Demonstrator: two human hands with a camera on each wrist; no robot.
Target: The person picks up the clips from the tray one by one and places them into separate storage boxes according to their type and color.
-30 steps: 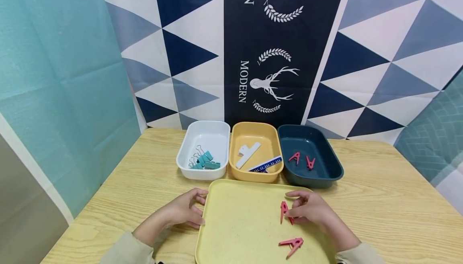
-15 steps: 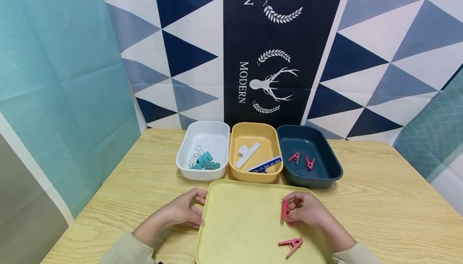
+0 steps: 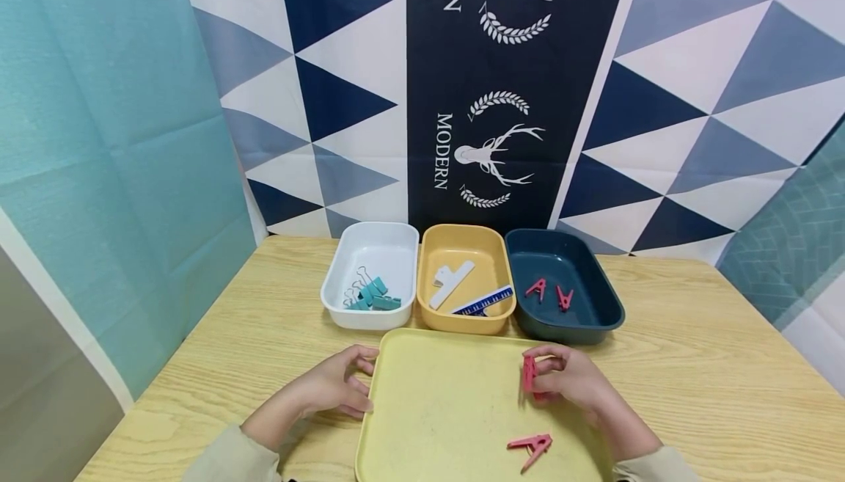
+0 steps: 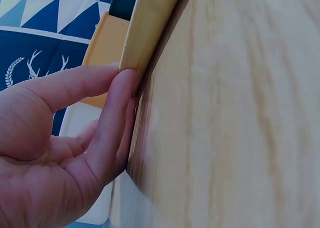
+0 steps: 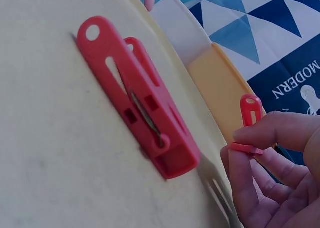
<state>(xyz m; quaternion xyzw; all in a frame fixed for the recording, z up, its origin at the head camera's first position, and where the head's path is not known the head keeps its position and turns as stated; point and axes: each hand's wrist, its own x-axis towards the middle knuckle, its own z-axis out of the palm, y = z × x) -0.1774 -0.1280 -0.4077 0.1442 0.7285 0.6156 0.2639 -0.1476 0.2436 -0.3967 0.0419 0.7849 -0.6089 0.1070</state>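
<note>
A yellow tray [image 3: 449, 401] lies on the wooden table. My left hand [image 3: 339, 381] is at its left edge; in the left wrist view, the thumb and a finger [image 4: 116, 102] pinch the tray's rim. Over the tray's right side, my right hand [image 3: 573, 379] pinches a red clothespin [image 3: 529, 373] between thumb and fingers. The right wrist view shows this clothespin [image 5: 250, 109] standing up from the fingertips, partly hidden by them. Another red clothespin [image 3: 538, 444] lies on the tray nearer the front, and looms large in the right wrist view.
Behind the tray, three bins stand side by side. The white bin [image 3: 337, 313] holds teal binder clips [image 3: 372, 290]; the yellow bin [image 3: 436, 320] holds a white clip [image 3: 455, 282] and a blue patterned one [image 3: 485, 300]. Two red clothespins [image 3: 564, 297] lie in the dark blue bin [image 3: 594, 328].
My right hand has closed its fingers on the clothespin, which stood on the tray, and moved it slightly up and to the right. The left hand has stayed at the tray's edge.
</note>
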